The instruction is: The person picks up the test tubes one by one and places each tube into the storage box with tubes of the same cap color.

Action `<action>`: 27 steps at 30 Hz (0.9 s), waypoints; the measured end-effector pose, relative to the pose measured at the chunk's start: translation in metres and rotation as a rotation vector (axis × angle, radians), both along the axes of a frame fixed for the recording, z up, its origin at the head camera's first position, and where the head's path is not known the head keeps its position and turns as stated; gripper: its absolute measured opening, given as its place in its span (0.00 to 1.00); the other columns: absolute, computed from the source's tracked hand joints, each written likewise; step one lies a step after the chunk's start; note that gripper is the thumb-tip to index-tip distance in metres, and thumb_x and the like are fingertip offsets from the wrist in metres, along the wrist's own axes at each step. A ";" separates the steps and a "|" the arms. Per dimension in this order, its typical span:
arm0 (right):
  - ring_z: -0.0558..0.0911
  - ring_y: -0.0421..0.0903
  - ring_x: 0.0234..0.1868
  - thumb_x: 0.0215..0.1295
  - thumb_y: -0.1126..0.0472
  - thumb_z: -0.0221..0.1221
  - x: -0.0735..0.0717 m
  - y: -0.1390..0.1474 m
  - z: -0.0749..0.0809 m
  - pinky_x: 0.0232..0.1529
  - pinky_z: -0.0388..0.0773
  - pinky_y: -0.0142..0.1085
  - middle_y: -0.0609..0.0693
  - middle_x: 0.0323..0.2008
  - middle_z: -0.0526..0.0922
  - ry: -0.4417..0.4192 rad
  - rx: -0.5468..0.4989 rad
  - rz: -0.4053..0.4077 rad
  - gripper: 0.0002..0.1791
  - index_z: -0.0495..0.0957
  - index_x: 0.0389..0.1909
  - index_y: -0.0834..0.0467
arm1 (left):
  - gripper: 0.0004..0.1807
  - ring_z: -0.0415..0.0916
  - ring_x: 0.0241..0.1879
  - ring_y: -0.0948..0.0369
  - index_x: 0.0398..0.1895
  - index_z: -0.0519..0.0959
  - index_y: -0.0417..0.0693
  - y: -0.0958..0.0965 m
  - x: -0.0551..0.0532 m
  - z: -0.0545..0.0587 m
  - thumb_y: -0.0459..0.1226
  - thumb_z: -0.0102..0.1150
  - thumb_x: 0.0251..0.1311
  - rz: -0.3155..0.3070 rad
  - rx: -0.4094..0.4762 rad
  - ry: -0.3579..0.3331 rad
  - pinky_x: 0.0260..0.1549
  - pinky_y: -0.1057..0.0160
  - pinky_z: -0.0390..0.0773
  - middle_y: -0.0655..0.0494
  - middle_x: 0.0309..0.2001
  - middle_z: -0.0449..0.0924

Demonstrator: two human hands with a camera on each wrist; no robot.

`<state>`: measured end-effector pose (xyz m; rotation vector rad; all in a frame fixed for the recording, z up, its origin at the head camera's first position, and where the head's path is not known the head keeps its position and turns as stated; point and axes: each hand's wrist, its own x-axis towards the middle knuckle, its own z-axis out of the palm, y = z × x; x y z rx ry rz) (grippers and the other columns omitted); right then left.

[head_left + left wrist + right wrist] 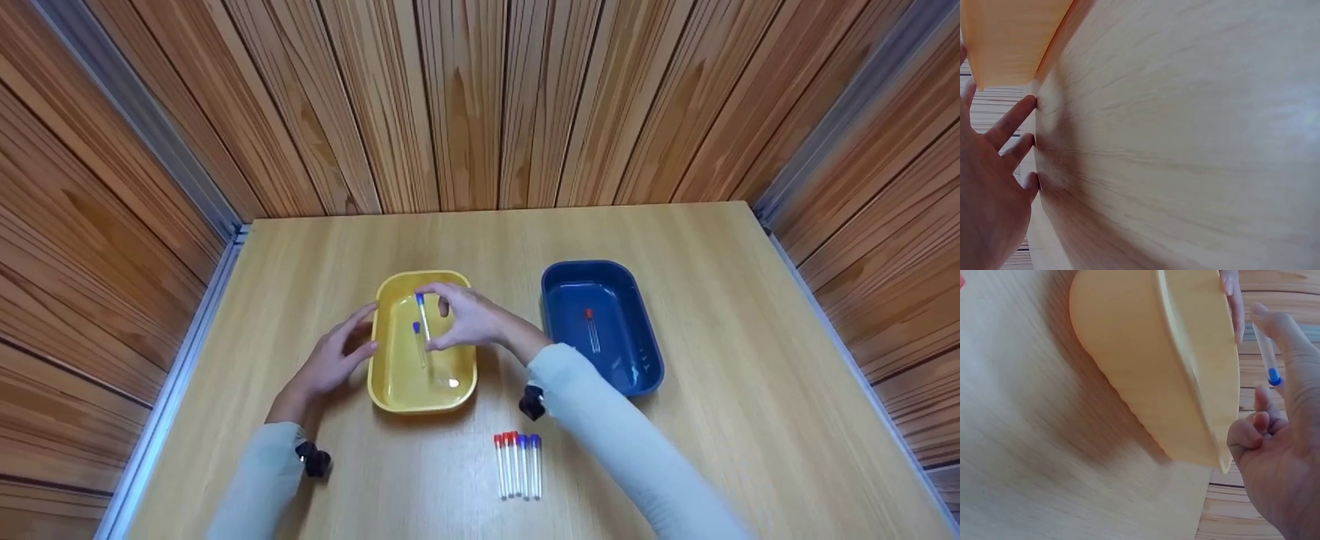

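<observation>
Over a wooden worktop [750,375], the right hand [471,316] pinches a blue-capped tube [425,322] by its ends, seemingly for control, above the yellow tray [420,410]; the left hand [334,358], fingers relaxed, touches the tray's side, apparently bracing it.

A pale wood-grained table [712,300] fits between a back wall [480,112], left wall [90,225] and right wall [892,262], all brown planks with dark seams. Grey metal strips [139,105] line the corners. In the left wrist view, a bluish-white glare [1310,119], apparently reflected light though blurred, lies on the table.
</observation>
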<state>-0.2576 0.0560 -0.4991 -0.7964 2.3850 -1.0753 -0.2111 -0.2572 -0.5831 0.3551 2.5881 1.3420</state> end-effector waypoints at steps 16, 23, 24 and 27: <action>0.76 0.44 0.51 0.66 0.54 0.81 -0.012 -0.023 -0.005 0.50 0.75 0.36 0.55 0.55 0.79 -0.075 -0.002 -0.018 0.53 0.64 0.88 0.47 | 0.39 0.68 0.85 0.38 0.93 0.57 0.68 0.000 -0.004 -0.005 0.52 0.60 0.85 -0.011 0.035 0.019 0.86 0.26 0.59 0.40 0.82 0.75; 0.77 0.46 0.53 0.68 0.52 0.80 -0.016 -0.023 -0.005 0.52 0.75 0.37 0.54 0.56 0.78 -0.123 0.026 -0.044 0.52 0.63 0.88 0.46 | 0.39 0.65 0.87 0.38 0.93 0.56 0.69 0.001 -0.002 -0.002 0.51 0.59 0.86 -0.018 0.043 0.007 0.87 0.25 0.56 0.40 0.83 0.74; 0.77 0.46 0.53 0.68 0.52 0.80 -0.016 -0.023 -0.005 0.53 0.75 0.37 0.54 0.57 0.78 -0.127 0.030 -0.045 0.52 0.63 0.88 0.46 | 0.40 0.65 0.87 0.38 0.93 0.55 0.70 0.001 -0.001 -0.002 0.51 0.58 0.86 -0.019 0.043 0.001 0.87 0.25 0.56 0.40 0.84 0.73; 0.76 0.46 0.53 0.68 0.52 0.79 -0.016 -0.024 -0.005 0.53 0.75 0.37 0.56 0.58 0.78 -0.142 0.037 -0.051 0.51 0.63 0.88 0.45 | 0.40 0.64 0.88 0.38 0.93 0.54 0.71 0.000 0.001 0.000 0.52 0.58 0.86 -0.016 0.041 -0.008 0.87 0.25 0.55 0.41 0.84 0.72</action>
